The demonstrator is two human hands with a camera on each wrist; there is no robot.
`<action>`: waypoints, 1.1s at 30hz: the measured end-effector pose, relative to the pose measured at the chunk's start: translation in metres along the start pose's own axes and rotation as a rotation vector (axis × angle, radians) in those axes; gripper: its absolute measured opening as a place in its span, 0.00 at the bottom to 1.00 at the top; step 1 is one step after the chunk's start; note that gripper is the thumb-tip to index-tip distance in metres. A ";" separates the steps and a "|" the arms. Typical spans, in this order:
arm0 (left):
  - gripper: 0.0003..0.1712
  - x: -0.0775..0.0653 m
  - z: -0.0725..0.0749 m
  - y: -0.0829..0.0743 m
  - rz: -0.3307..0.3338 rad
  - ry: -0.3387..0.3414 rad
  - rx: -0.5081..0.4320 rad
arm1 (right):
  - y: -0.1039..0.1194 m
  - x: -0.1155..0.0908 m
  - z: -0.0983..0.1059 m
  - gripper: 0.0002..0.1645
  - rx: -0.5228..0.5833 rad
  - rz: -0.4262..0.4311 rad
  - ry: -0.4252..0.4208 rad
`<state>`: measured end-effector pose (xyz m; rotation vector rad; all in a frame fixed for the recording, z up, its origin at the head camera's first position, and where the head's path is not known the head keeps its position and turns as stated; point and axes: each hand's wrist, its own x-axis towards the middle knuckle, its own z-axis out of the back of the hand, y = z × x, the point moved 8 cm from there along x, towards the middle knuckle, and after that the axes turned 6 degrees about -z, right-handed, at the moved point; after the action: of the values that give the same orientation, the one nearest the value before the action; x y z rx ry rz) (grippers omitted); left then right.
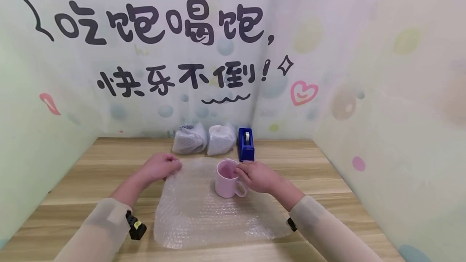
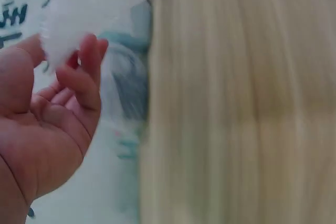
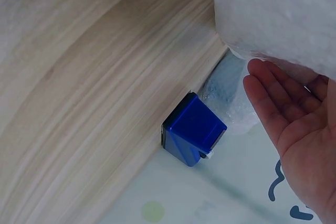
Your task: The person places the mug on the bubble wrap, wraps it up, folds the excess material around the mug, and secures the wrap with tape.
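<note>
A pink mug (image 1: 225, 185) stands upright on a clear sheet of bubble wrap (image 1: 189, 221), its handle facing right. At the sheet's far left corner, my left hand (image 1: 162, 166) pinches the edge. In the left wrist view the raised bubble wrap (image 2: 94, 9) runs between thumb and fingertips of the left hand (image 2: 52, 114). My right hand (image 1: 258, 176) overlaps the mug's right rim in the head view. Up close, the right hand (image 3: 299, 114) holds the edge of the lifted bubble wrap (image 3: 278, 19), which hides the thumb.
Two bundles in bubble wrap, a left one (image 1: 190, 138) and a right one (image 1: 221, 138), sit against the back wall. Beside them stands a blue tape dispenser (image 1: 246, 144). Printed walls enclose the wooden table (image 1: 316, 173) at the back and both sides.
</note>
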<state>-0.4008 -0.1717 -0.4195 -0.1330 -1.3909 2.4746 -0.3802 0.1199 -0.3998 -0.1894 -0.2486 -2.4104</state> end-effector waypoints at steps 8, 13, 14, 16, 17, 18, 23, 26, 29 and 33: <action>0.14 0.017 -0.042 -0.056 -0.117 0.009 -0.148 | -0.001 -0.001 0.000 0.18 0.011 -0.014 0.011; 0.11 0.021 -0.074 -0.083 -0.204 0.014 -0.087 | -0.004 0.000 -0.002 0.18 0.036 -0.043 0.017; 0.11 0.021 -0.079 -0.085 -0.210 0.019 -0.059 | -0.004 0.000 -0.002 0.18 0.032 -0.044 0.014; 0.13 0.021 -0.086 -0.087 -0.238 0.035 0.014 | -0.004 0.000 -0.002 0.18 0.022 -0.039 0.009; 0.14 0.021 -0.089 -0.088 -0.253 0.042 0.043 | -0.004 0.000 -0.002 0.18 0.016 -0.035 0.005; 0.15 0.020 -0.090 -0.088 -0.276 0.048 0.073 | -0.004 0.000 -0.002 0.19 0.008 -0.026 -0.002; 0.17 0.015 -0.093 -0.090 -0.441 0.112 0.251 | -0.001 0.001 0.000 0.20 -0.005 -0.005 -0.017; 0.17 0.011 -0.100 -0.092 -0.561 0.159 0.419 | -0.001 0.001 -0.001 0.20 0.005 -0.018 0.001; 0.18 0.009 -0.109 -0.093 -0.639 0.182 0.528 | -0.004 0.002 -0.002 0.20 0.049 -0.061 0.026; 0.18 0.010 -0.116 -0.095 -0.664 0.178 0.567 | -0.007 0.003 -0.002 0.22 0.110 -0.130 0.054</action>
<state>-0.3640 -0.0277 -0.3998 0.1979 -0.4980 2.1064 -0.3875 0.1224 -0.4020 -0.0597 -0.3782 -2.5176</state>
